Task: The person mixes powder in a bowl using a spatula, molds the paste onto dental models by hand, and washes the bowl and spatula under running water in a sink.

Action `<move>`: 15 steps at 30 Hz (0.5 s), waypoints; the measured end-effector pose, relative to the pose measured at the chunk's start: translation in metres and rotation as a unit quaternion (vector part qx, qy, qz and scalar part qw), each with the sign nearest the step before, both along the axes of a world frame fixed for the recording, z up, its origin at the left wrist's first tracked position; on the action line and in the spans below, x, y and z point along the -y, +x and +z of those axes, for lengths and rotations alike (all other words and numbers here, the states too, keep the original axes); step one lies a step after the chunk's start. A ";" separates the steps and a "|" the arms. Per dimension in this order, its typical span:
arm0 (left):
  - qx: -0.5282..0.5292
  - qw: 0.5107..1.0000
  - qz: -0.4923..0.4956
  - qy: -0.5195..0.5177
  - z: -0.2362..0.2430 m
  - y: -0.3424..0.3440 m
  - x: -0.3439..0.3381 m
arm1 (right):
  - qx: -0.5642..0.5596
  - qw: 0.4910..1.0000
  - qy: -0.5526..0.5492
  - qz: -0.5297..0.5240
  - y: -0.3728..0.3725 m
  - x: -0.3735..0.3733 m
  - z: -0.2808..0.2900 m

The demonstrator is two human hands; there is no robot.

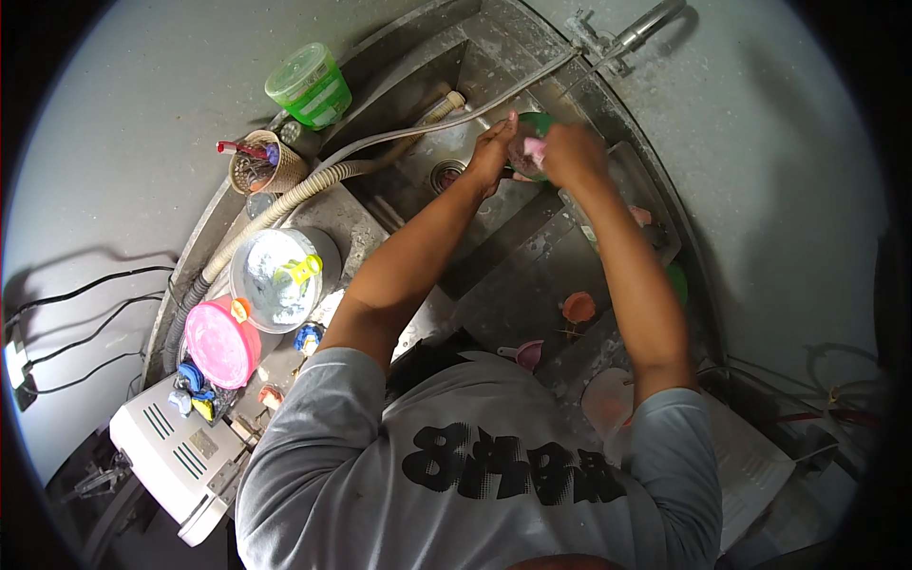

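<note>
Over the metal sink, my left hand is wrapped round the near left side of a green bowl. My right hand, closed like a fist and smeared by motion, is at the bowl's right side. Something pink shows at its fingers against the bowl's opening; I cannot make out whether it is a tool or soft material. The bowl's inside is partly hidden by the right hand.
A ribbed hose crosses the sink's left side. Left stand a green tub, a tool cup, a white bucket with a yellow scoop, and a pink tub. A pink scoop and an orange piece lie nearer.
</note>
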State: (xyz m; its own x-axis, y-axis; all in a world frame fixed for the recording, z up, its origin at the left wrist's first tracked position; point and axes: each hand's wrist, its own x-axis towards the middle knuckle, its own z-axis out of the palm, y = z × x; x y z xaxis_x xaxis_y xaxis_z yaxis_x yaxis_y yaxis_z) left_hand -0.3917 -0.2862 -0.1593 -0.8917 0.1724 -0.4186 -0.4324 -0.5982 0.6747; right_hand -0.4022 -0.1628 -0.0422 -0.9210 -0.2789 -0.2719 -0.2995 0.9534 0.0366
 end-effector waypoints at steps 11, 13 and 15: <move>-0.048 0.996 0.027 0.075 0.005 -0.022 -0.009 | -0.056 0.998 -0.012 0.023 -0.021 -0.009 -0.002; -0.049 0.998 0.030 -0.037 0.003 -0.017 -0.010 | -0.037 0.998 -0.020 0.051 -0.018 -0.008 -0.004; -0.040 0.998 0.055 -0.004 0.001 -0.012 -0.009 | -0.046 0.999 -0.022 0.016 -0.013 -0.007 -0.004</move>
State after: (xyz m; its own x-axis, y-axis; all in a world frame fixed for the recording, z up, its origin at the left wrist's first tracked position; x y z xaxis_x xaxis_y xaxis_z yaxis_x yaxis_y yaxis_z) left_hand -0.4040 -0.2772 -0.1579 -0.9354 0.0673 -0.3471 -0.3089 -0.6332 0.7097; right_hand -0.4148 -0.1557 -0.0462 -0.9323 -0.3174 -0.1734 -0.3263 0.9450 0.0243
